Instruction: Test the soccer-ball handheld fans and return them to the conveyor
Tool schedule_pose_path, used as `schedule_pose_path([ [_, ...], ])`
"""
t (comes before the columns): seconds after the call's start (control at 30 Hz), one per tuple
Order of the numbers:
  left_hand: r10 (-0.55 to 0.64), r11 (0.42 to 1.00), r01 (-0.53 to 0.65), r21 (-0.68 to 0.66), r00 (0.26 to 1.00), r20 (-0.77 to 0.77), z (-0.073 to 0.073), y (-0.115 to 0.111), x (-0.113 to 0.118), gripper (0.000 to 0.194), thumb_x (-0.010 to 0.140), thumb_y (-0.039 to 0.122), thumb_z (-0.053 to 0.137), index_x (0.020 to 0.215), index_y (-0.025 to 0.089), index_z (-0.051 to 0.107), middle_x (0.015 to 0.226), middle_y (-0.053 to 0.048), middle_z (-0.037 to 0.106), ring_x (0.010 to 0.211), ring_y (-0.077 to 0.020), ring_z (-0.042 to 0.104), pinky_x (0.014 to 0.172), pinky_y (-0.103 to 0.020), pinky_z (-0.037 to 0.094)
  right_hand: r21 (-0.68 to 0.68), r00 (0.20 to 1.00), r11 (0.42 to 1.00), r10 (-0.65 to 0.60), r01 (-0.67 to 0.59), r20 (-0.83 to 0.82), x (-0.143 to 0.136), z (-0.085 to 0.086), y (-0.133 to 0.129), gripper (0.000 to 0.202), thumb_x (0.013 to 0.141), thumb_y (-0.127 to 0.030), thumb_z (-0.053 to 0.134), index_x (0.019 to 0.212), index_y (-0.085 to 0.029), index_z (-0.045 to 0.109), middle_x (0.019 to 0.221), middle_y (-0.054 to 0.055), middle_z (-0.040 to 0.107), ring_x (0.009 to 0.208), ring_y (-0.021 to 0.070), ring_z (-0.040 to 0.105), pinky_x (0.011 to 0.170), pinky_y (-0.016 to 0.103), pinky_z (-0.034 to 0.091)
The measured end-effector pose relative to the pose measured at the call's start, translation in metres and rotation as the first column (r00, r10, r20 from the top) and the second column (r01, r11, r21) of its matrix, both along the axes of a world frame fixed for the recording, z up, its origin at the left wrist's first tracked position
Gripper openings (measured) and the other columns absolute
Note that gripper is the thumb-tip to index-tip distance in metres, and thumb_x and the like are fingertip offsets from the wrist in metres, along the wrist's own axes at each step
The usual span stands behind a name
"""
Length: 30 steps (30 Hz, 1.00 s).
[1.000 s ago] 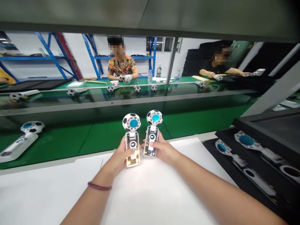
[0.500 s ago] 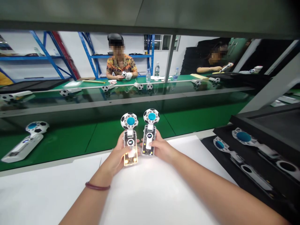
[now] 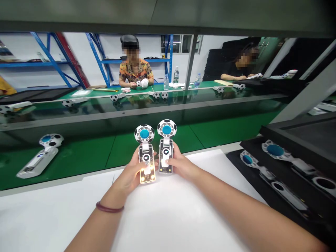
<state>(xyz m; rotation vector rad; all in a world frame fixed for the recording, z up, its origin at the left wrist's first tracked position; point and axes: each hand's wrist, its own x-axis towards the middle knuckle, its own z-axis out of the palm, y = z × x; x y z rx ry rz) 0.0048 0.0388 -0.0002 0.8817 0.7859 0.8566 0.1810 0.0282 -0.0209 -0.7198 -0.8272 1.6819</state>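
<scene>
My left hand (image 3: 132, 171) is closed around a handheld fan (image 3: 147, 164) with a soccer-ball head and a clear body, its thumb on the white front strip. Warm yellow lights glow in that body, and its round display is lit. In my right hand (image 3: 182, 162) is a second, similar handheld fan (image 3: 166, 159), the thumb also on its front. This one's display is lit too, with only small yellow spots low down. Both fans stand upright side by side above white paper (image 3: 157, 217), heads up, blue centres facing me. The fingers behind the bodies are partly hidden.
A white soccer-ball fan (image 3: 39, 161) lies on the green belt (image 3: 86, 157) at left. Black trays (image 3: 288, 138) with more fans stand at right. Several fans lie along a far belt. Two people sit beyond it, and a grey shelf (image 3: 168, 15) hangs overhead.
The white fan on the near belt has moved right; the fans on the far belt have shifted slightly left. The left fan's display reading differs. The far-right person's hands are lower. My grips are unchanged.
</scene>
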Motion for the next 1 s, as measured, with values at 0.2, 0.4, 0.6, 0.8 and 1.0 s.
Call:
schedule_pose_path([
  [0.2,-0.008,0.999,0.008,0.032,1.000,0.000,-0.001,0.001,-0.002,0.062,0.070,0.019,0.063,0.124,0.033,0.037,0.110,-0.005,0.056,0.087,-0.0250,0.060,0.078,-0.043,0.048,0.013,1.000,1.000,0.021,-0.021,0.014,0.001,0.002,-0.001,0.080,0.057,-0.014,0.068,0.121,-0.032,0.025,0.101,-0.001,0.056,0.087,0.0177,0.059,0.070,0.031,0.049],
  [0.4,0.011,0.999,-0.011,0.048,1.000,-0.013,0.001,0.000,-0.001,0.070,0.069,0.019,0.063,0.128,0.034,0.030,0.112,-0.005,0.054,0.084,-0.0225,0.060,0.080,-0.042,0.048,0.063,0.998,0.997,0.042,-0.045,0.056,0.002,-0.005,0.001,0.082,0.060,-0.016,0.066,0.125,-0.034,0.021,0.110,0.002,0.053,0.096,0.0205,0.056,0.078,0.038,0.048],
  [0.6,0.019,0.998,-0.019,0.060,1.000,-0.010,0.000,0.001,0.000,0.071,0.068,0.019,0.065,0.128,0.034,0.031,0.108,-0.006,0.056,0.082,-0.0236,0.061,0.079,-0.043,0.049,0.099,0.996,0.994,0.028,-0.036,0.082,0.002,-0.008,0.002,0.077,0.062,-0.016,0.065,0.125,-0.033,0.025,0.110,0.000,0.054,0.095,0.0184,0.056,0.079,0.034,0.047],
  [0.8,-0.006,0.996,0.005,0.084,1.000,0.017,-0.004,0.002,-0.001,0.064,0.070,0.017,0.062,0.126,0.034,0.034,0.109,-0.004,0.055,0.088,-0.0240,0.060,0.086,-0.046,0.045,0.030,0.999,0.999,0.026,-0.027,0.033,0.000,0.002,0.000,0.074,0.060,-0.021,0.067,0.122,-0.030,0.026,0.104,0.001,0.054,0.091,0.0177,0.056,0.081,0.035,0.045],
  [1.0,-0.015,0.996,0.014,0.087,1.000,0.015,-0.003,0.001,-0.001,0.064,0.071,0.018,0.063,0.125,0.034,0.034,0.108,-0.005,0.055,0.086,-0.0233,0.060,0.084,-0.045,0.046,0.000,0.999,1.000,0.021,-0.021,0.029,-0.001,0.004,-0.002,0.073,0.060,-0.022,0.068,0.119,-0.031,0.027,0.101,0.000,0.053,0.086,0.0169,0.056,0.077,0.034,0.046],
])
